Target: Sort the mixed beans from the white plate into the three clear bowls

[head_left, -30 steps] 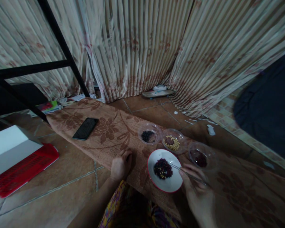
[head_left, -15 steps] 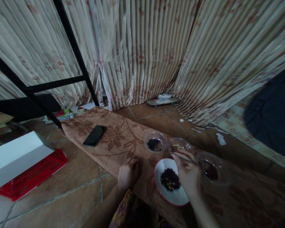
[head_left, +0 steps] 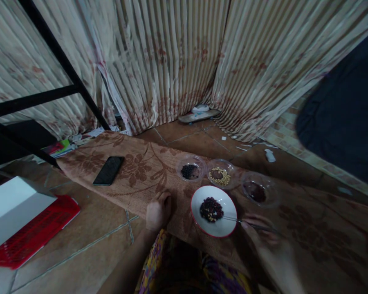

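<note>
My right hand (head_left: 265,234) is closed around thin metal chopsticks (head_left: 256,226), their tips inside a white red-rimmed bowl (head_left: 228,199). The tips reach a pile of dark beans mixed with some yellow kernels (head_left: 211,209). My left hand (head_left: 158,209) rests curled on the cloth left of the bowl; whether anything is inside its fingers is hidden. Behind the bowl stand three clear plastic cups: one with black beans (head_left: 189,171), one with yellow kernels (head_left: 220,176), and one with dark red beans (head_left: 254,191).
A brown flowered cloth (head_left: 135,165) covers the long narrow table. On its left part lies a phone (head_left: 109,170). A red and white box (head_left: 33,228) is on the tiled floor, left. A black metal frame (head_left: 76,85) rises at the far left end, before striped curtains (head_left: 171,61).
My right hand has moved from the cup of yellow kernels to the right side of the bowl, with the chopstick tips now in it. My left hand stays curled on the cloth. The view has shifted.
</note>
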Tool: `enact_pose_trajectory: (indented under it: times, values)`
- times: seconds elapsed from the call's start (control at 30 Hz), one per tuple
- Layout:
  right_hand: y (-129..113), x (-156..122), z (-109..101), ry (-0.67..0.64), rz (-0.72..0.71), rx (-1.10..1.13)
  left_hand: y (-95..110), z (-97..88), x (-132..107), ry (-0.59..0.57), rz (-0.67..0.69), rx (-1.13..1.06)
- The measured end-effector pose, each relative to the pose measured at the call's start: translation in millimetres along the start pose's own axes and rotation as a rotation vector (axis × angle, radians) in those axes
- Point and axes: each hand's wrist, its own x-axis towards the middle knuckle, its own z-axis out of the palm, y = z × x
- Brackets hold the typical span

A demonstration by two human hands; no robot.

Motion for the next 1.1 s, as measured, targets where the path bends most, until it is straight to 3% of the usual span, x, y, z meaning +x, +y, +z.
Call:
enact_pose_trajectory:
  times: [0.23,1.1]
  values:
    - [-4.2,-3.3,7.1,-0.061,-0.088,-0.058,2.9,-0.8,1.2,-0.003,-0.037,0.015]
    - [1.6,-3.4,8.9,-0.072,-0.101,-0.141,0.8,0.4,0.4,-0.002,-0.025,0.023]
